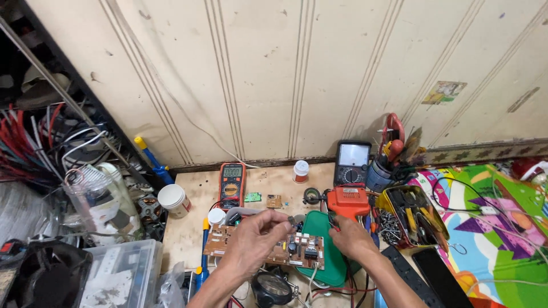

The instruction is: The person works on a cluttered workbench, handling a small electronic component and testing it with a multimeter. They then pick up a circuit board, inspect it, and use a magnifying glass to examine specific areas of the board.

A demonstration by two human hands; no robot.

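A brown circuit board [297, 251] with black components lies in front of me on a low wooden board [188, 228], partly over a green mat [319, 228]. My left hand [254, 239] hovers above the circuit board's left half, fingers pinched together on a small metal part near its top edge; what it is stays too small to tell. My right hand [351, 236] rests at the circuit board's right end, fingers curled on a thin probe with red and black leads running back toward me.
An orange digital multimeter [232, 185], an analogue meter [352, 162], an orange soldering gun [348, 201], two small green boards [253, 197], white jars [173, 199], a yellow tool tray [414, 217], a tool cup [379, 171], a magnifier [274, 288], cluttered wires and plastic boxes at left.
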